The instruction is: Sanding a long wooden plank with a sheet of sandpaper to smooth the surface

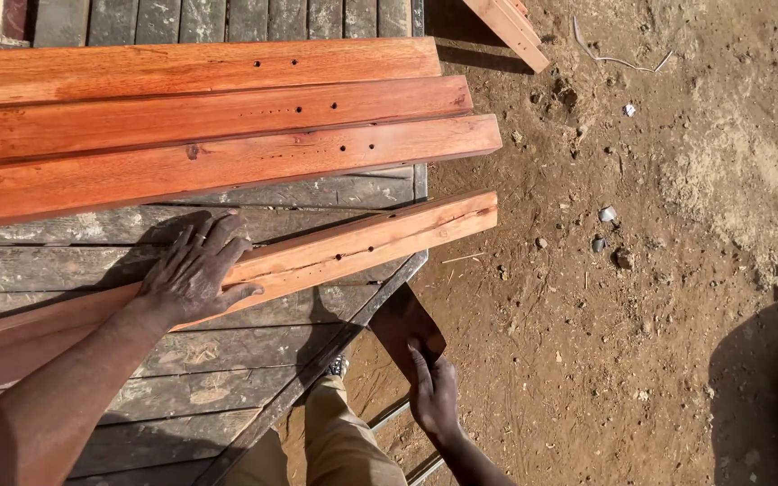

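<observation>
- Your left hand [193, 270] lies open, flat on the long reddish wooden plank [353, 245], atop the weathered grey slatted workbench [227, 346].
- Your right hand [432, 391] grips a dark flat board [402, 322] over bare brown dirt ground [605, 342].
- Three more reddish planks [227, 121] lie beyond your left hand.

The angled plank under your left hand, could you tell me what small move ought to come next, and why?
Probably bring the right hand up to the plank. Only the left hand lies flat on it, its far end juts past the table edge over the dirt, and it sits askew to the three stacked planks.
</observation>
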